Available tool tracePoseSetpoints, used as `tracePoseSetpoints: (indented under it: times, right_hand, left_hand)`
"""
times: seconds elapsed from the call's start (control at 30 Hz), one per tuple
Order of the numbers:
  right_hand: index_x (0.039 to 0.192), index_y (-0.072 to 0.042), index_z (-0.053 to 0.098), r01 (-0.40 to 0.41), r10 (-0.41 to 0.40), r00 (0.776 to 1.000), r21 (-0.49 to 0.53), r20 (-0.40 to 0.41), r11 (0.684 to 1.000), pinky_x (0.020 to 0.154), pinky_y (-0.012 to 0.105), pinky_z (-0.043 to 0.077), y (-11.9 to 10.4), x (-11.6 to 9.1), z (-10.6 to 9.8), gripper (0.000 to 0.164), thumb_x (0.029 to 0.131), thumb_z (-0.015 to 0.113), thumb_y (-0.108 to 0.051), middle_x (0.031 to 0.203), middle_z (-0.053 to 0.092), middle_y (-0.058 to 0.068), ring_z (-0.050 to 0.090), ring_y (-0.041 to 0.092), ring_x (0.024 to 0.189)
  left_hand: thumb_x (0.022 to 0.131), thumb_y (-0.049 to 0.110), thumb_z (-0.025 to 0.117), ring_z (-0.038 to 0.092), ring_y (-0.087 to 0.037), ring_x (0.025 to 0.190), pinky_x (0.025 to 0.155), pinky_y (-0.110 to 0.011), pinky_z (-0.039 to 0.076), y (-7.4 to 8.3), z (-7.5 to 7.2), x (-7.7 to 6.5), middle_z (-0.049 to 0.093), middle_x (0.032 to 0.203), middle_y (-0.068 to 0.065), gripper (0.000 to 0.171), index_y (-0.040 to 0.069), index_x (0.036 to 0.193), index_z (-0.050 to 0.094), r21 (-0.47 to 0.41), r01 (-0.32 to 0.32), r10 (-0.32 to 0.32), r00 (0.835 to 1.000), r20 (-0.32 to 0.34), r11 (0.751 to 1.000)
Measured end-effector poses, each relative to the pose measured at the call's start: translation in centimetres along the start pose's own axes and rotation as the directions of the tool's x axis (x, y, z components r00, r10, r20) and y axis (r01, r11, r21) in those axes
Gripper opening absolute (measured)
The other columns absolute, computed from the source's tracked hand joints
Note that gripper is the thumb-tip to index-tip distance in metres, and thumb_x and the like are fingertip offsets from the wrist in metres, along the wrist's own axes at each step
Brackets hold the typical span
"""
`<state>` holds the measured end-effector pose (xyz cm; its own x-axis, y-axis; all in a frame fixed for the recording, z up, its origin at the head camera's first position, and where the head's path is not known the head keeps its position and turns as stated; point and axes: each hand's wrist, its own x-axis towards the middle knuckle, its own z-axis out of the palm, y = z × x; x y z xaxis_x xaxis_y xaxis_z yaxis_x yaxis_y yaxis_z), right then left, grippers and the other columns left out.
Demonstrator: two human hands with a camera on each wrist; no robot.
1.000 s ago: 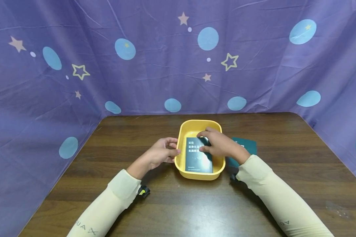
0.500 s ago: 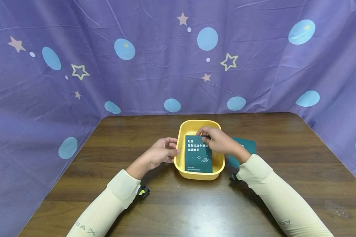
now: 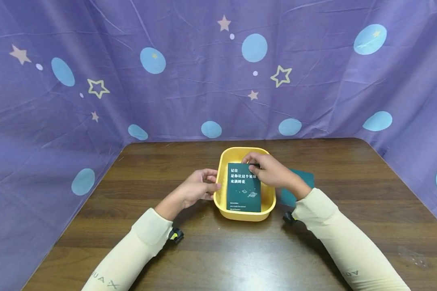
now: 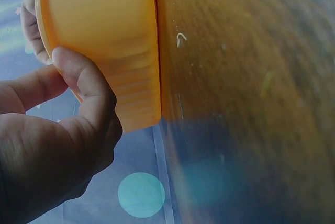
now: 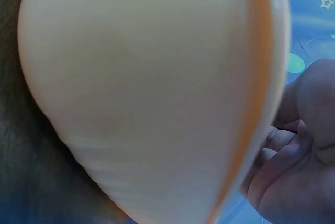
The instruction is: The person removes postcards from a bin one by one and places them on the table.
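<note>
A yellow plastic bin stands at the middle of the table, with a dark green notebook inside it. White Chinese characters and a small planet drawing mark the notebook's cover. My right hand pinches the notebook by its far right corner, thumb on the cover and fingers behind the edge. At the bin's left side, my left hand pinches the rim between thumb and fingers, clearer in the left wrist view. From the right wrist, the bin's outer wall hides the notebook.
Another green notebook lies on the table just right of the bin, partly covered by my right forearm. The wooden table reaches back to a purple curtain with stars and blue dots.
My right thumb has settled on the cover, and the notebook's far edge has risen slightly toward the back, showing more print near its bottom. The left hand and bin have stayed put.
</note>
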<state>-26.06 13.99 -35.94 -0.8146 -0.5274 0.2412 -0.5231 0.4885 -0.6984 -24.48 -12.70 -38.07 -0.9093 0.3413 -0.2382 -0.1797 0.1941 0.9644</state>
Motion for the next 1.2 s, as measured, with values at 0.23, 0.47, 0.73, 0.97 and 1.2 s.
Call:
tracePoseSetpoints:
  times: [0.23, 0.47, 0.73, 0.97, 1.2]
  right_hand:
    - [0.119, -0.003, 0.064, 0.033, -0.033, 0.998, -0.007, -0.057, 0.999, 0.075, 0.035, 0.054, -0.4, -0.2, -0.8, 0.02, 0.102, 0.055, 0.002, 0.1, 0.069, 0.008, 0.061, 0.02, 0.085]
    - [0.122, -0.003, 0.062, 0.043, -0.044, 0.995, -0.017, -0.089, 0.999, 0.072, 0.034, 0.053, -0.9, -0.4, -2.0, 0.021, 0.104, 0.054, 0.001, 0.106, 0.067, 0.01, 0.057, 0.02, 0.083]
    - [0.122, -0.003, 0.063, 0.048, -0.049, 0.991, -0.014, -0.128, 0.999, 0.077, 0.035, 0.053, -1.2, -0.8, -3.6, 0.02, 0.104, 0.053, 0.0, 0.11, 0.068, 0.012, 0.061, 0.023, 0.089]
    - [0.124, -0.003, 0.062, 0.035, -0.034, 0.983, 0.002, -0.182, 0.999, 0.076, 0.03, 0.052, -1.2, -1.3, -5.3, 0.021, 0.105, 0.053, -0.002, 0.111, 0.067, 0.012, 0.06, 0.024, 0.091]
    - [0.127, -0.002, 0.061, -0.013, 0.02, 0.979, 0.032, -0.203, 0.999, 0.076, 0.029, 0.053, -1.3, -1.9, -6.6, 0.023, 0.106, 0.051, -0.005, 0.11, 0.067, 0.014, 0.062, 0.025, 0.092]
  left_hand:
    - [0.094, -0.005, 0.065, 0.062, -0.022, 0.084, 0.065, -0.028, 0.058, 0.1, 0.1, -0.1, 0.053, 0.109, -0.011, 0.052, -0.005, 0.143, 0.046, 0.009, -0.011, 0.011, 1.0, 0.002, 1.0]
    - [0.095, -0.005, 0.064, 0.062, -0.021, 0.082, 0.064, -0.027, 0.058, -0.1, 0.0, 0.0, 0.052, 0.112, -0.014, 0.054, -0.008, 0.145, 0.042, 0.01, -0.027, 0.027, 1.0, 0.011, 1.0]
    - [0.095, -0.005, 0.064, 0.062, -0.021, 0.084, 0.066, -0.028, 0.059, 0.0, -0.1, 0.1, 0.051, 0.114, -0.014, 0.057, -0.007, 0.147, 0.041, 0.014, -0.002, 0.002, 1.0, 0.007, 1.0]
    - [0.096, -0.005, 0.064, 0.062, -0.022, 0.085, 0.066, -0.027, 0.059, 0.0, -0.1, 0.1, 0.051, 0.116, -0.015, 0.057, -0.006, 0.148, 0.041, 0.023, 0.006, -0.006, 1.0, 0.005, 1.0]
    - [0.096, -0.005, 0.064, 0.062, -0.023, 0.086, 0.067, -0.028, 0.059, 0.0, -0.1, 0.1, 0.05, 0.119, -0.017, 0.057, -0.006, 0.148, 0.041, 0.019, 0.006, -0.006, 1.0, 0.01, 1.0]
